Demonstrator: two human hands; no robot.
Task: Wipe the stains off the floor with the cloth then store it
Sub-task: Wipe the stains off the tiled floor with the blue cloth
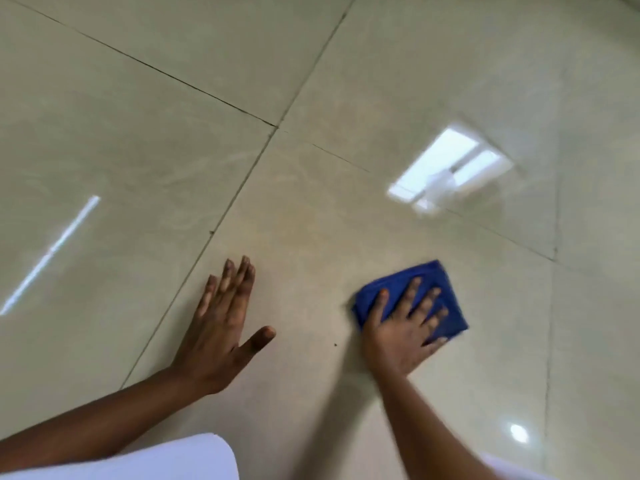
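Folded blue cloth [412,297] at four o'clock on the glossy tiled floor [311,209] — right hand [403,327] splayed flat, pressing to scrub; left hand [221,327], seven o'clock, open — apparently bracing.

Two bare forearms enter from the bottom edge, each ending in a bare hand: the left hand [221,327] and the right hand [403,336]. Neither hand shows a ring, and neither wrist carries a watch, band or cuff. The forearms are uncovered all the way down to the frame edge, so any sleeve ends above what the camera sees. The fingernails look short (the picture is too soft to tell more). At the bottom edge sits white clothing [166,460], a smooth, plain rounded fold with no print or seam showing; a second sliver of white garment [498,467] shows beside the right forearm.
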